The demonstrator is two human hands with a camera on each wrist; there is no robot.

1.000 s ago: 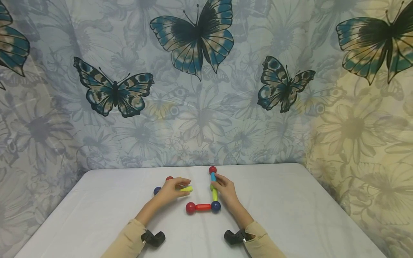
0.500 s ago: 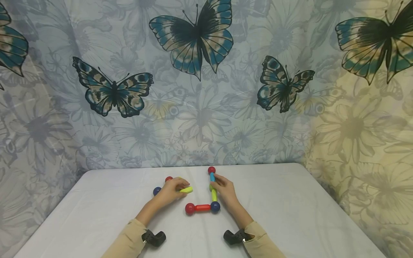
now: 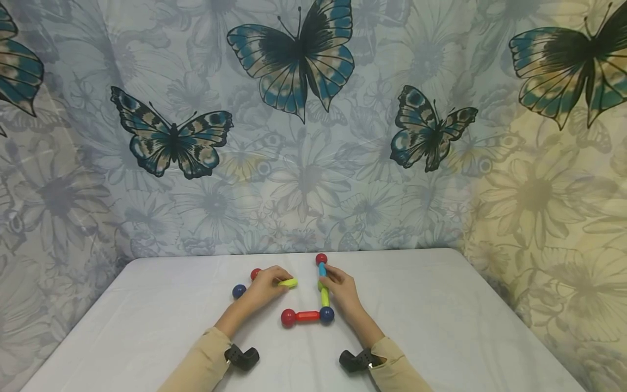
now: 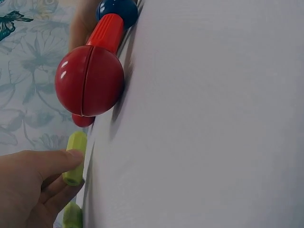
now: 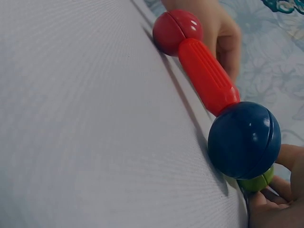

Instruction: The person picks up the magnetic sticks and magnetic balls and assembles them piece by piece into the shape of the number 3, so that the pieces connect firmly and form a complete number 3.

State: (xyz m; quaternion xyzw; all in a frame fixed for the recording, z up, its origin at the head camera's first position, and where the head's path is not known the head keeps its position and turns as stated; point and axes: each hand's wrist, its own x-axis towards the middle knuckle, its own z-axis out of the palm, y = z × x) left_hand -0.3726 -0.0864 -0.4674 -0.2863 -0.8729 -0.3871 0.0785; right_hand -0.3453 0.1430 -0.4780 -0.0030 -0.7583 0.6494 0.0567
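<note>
My left hand pinches a yellow-green rod between thumb and fingers. To its right lies a joined chain of magnetic-looking rods and balls. A red ball, red rod and blue ball form the near side. From the blue ball a second yellow-green rod runs back to a green ball, then a light blue rod and a far red ball. My right hand grips the chain around the light blue rod and green ball, its fingers partly covering both.
Beyond my left hand are a loose blue ball and another red ball, partly behind the hand. Another yellow-green piece shows below the left fingers. A white-covered table ends at a butterfly-patterned curtain.
My left hand has shifted slightly right and away from me with the yellow-green rod, uncovering more of the loose blue ball. The right hand and the chain stay nearly still.
</note>
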